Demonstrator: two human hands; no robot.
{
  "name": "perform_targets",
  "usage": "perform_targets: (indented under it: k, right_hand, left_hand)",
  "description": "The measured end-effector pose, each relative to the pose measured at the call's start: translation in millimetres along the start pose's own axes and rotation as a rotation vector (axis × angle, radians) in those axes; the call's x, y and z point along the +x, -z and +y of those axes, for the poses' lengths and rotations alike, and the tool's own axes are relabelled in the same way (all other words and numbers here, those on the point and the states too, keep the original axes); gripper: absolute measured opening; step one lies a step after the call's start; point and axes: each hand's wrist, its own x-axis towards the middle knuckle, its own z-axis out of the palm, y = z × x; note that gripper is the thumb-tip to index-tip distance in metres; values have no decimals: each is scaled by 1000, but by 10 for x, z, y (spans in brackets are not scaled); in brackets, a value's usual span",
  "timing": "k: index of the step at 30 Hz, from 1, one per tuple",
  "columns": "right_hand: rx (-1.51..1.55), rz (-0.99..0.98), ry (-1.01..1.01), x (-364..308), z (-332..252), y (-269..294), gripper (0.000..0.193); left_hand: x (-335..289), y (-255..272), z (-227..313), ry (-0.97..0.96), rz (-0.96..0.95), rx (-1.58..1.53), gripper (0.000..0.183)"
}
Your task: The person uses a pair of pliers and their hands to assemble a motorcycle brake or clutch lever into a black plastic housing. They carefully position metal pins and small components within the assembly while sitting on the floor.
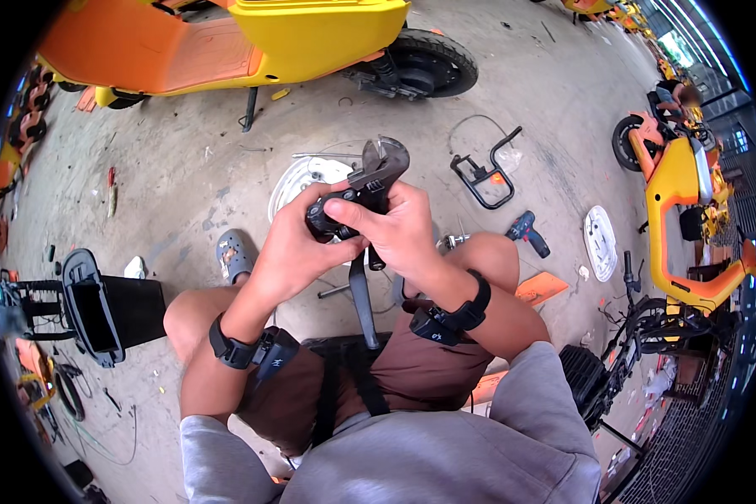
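My left hand (298,244) is closed round a black handlebar switch housing (321,220) with round buttons, held up above my lap. My right hand (399,227) grips beside it, its thumb pressed on the housing. Between the right thumb and fingers rises a dark adjustable wrench (381,161), its jaws pointing up and away from me. Below the hands hangs a dark grey lever (361,302) with a rounded end. What it joins is hidden by my fingers.
A yellow and orange scooter (319,42) stands ahead. A white plastic cover (298,181) lies behind my hands. To the right are a black tube frame (487,202), a cordless drill (527,233) and a white oval panel (600,244). A black bin-like part (126,311) is at left.
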Motion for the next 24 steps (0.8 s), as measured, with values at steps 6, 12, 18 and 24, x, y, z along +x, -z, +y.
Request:
perform_targets:
  k: [6,12,18,24]
  right_hand:
    - [-37,45,33,9,14,-52,24]
    - [-102,8,90,29,47,-78,29]
    - [-69,-75,-3,83,-195,82,39]
    - [-167,-295,-90,42,-292,201,34]
  left_hand:
    - [23,106,-21,2,-48,38,56]
    - [-6,188,-95,13,-54,-17,25]
    - [-21,293,35,28,-9,-34,28]
    - [-83,440,111,23,23,-57,28]
